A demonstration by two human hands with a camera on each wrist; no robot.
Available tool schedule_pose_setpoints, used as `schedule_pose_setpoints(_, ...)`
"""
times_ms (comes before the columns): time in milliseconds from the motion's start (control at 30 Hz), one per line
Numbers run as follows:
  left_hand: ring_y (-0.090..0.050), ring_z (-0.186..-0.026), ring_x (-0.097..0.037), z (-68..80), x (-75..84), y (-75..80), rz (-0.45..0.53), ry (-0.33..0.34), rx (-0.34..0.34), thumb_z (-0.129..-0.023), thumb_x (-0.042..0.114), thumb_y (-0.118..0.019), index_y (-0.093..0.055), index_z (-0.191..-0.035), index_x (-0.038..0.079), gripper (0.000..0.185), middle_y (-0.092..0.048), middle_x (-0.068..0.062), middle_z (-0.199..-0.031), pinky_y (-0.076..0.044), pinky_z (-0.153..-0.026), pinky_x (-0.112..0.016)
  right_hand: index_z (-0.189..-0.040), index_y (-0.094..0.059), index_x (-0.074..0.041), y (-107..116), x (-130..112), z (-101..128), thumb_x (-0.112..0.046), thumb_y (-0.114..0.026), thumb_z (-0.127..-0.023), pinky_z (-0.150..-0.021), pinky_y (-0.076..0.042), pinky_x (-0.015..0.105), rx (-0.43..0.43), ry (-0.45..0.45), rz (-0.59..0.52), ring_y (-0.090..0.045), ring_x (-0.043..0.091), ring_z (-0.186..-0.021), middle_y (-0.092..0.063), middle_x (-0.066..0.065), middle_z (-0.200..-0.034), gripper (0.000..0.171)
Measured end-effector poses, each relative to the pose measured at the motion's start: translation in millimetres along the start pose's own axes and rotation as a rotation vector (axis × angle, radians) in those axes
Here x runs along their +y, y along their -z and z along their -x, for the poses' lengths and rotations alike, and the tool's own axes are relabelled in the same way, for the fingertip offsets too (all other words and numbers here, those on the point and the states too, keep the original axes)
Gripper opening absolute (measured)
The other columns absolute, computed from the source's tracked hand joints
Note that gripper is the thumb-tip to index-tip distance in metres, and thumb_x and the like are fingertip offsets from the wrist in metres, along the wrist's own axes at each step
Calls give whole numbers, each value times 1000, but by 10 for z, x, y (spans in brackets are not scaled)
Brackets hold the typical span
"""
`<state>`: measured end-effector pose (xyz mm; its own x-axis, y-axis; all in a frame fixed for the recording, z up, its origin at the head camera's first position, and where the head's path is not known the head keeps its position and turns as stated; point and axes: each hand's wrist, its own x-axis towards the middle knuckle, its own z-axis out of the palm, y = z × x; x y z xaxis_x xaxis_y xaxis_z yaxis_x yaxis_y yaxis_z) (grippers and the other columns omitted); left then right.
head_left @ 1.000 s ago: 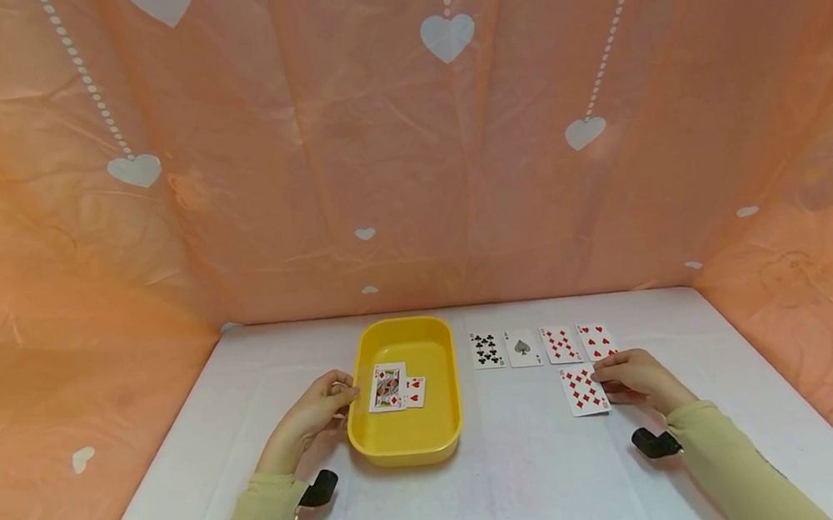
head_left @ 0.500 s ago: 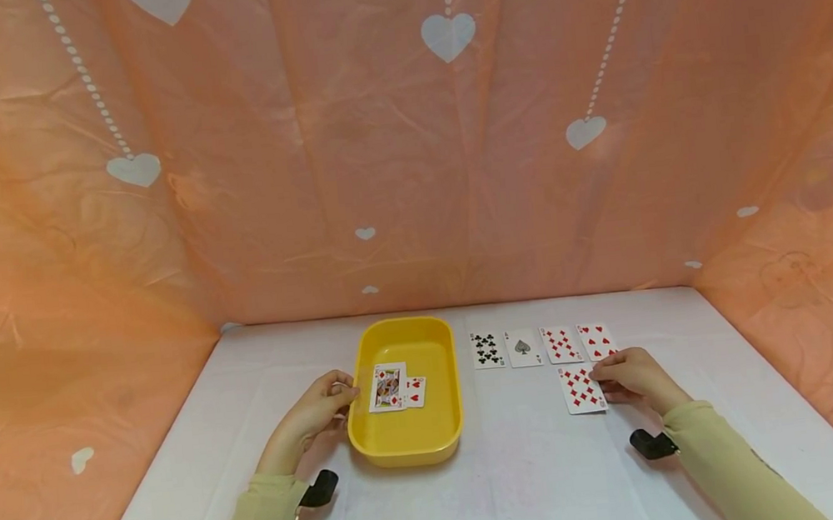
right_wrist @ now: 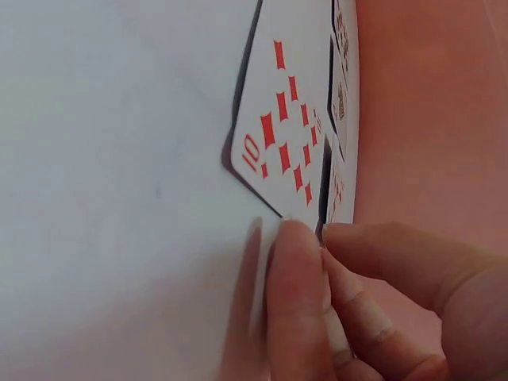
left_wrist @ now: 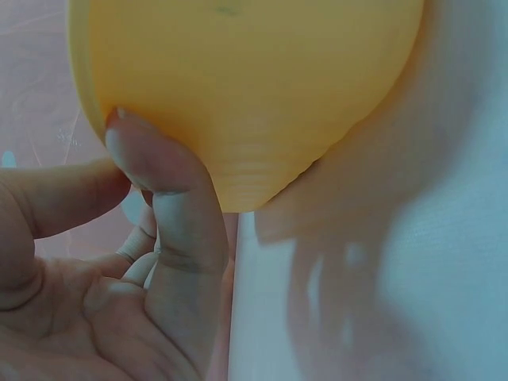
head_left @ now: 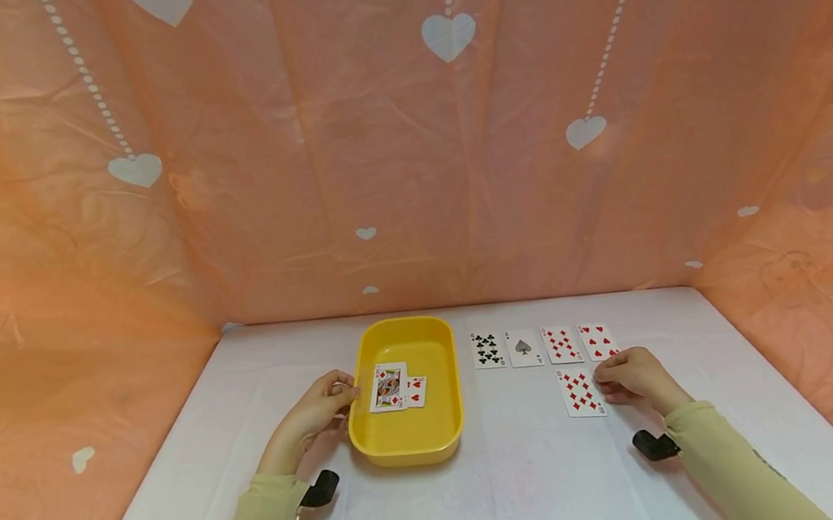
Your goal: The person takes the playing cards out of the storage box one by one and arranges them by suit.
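Note:
In the head view, my left hand [head_left: 315,410] pinches the left rim of a yellow plastic tray [head_left: 440,429]; the left wrist view shows thumb and finger on the tray wall [left_wrist: 254,87]. Inside lie a red court card [head_left: 388,388] and a partly covered hearts card [head_left: 417,392]. My right hand [head_left: 639,377] pinches the right edge of a ten of diamonds [head_left: 582,393]. Seen from the right wrist, this playing card [right_wrist: 274,147] sits close over the table with a dark shadow along its edge; the fingertips hide one corner.
A row of cards stretches behind the right hand: a black clubs card [head_left: 488,351], an ace of spades [head_left: 524,349], a diamonds card [head_left: 562,345] and a hearts card [head_left: 596,342]. White cloth [head_left: 513,485] covers the table. Orange curtains [head_left: 393,170] enclose the back and sides.
The ten of diamonds has shifted slightly left and turned a little straighter beneath the row. My right hand has moved only slightly; the left hand and tray look unchanged.

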<state>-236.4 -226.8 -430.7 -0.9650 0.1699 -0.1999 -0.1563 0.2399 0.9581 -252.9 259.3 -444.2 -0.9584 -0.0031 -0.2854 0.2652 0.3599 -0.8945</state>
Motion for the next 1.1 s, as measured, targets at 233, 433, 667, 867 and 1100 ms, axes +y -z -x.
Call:
schedule_pose_setpoints(233,-55,-65,-15,-4,-21,1,16,-6,-1,-98,6,-50,-44,-107,-3,15,-54,-9,-81,-46,-53,-25,-103,-60,15,45,-75,76,-5,-63,-88,-63,-56,33,10,57,66,-62,17,-68,-65,8,-77,25)
schedule_pose_setpoints(433,-53,-63,-15,9,-18,2,5,6,26,-98,6,-50,-44,-106,-2,13,-53,-10,-81,-44,-52,-25,-116,-54,17,45,-361,100,-8,-59,-92,-73,-56,38,-44,179,54,-68,25,-85,-68,18,-95,36)
schedule_pose_setpoints(667,-53,-62,-14,16,-17,2,14,0,7,-98,7,-50,-44,-108,-3,15,-53,-10,-82,-43,-52,-25,-124,-51,14,-151,-826,97,-12,-57,-95,-82,-53,39,-136,270,2,-64,31,-100,-64,22,-111,39)
schedule_pose_setpoints(867,-54,-63,-16,10,-5,-4,12,-10,1,-98,7,-50,-44,-108,-4,16,-54,-10,-82,-45,-53,-26,-126,-51,12,-467,-1236,105,-12,-56,-96,-85,-52,41,-225,342,-41,-64,31,-102,-61,24,-117,39)
schedule_pose_setpoints(1100,-52,-61,-14,6,13,-6,20,0,-8,-99,8,-49,-43,-108,-3,16,-53,-8,-81,-42,-52,-25,-124,-51,14,-946,-1610,55,-9,-58,-94,-83,-52,42,-320,347,-139,-65,32,-99,-65,20,-110,38)
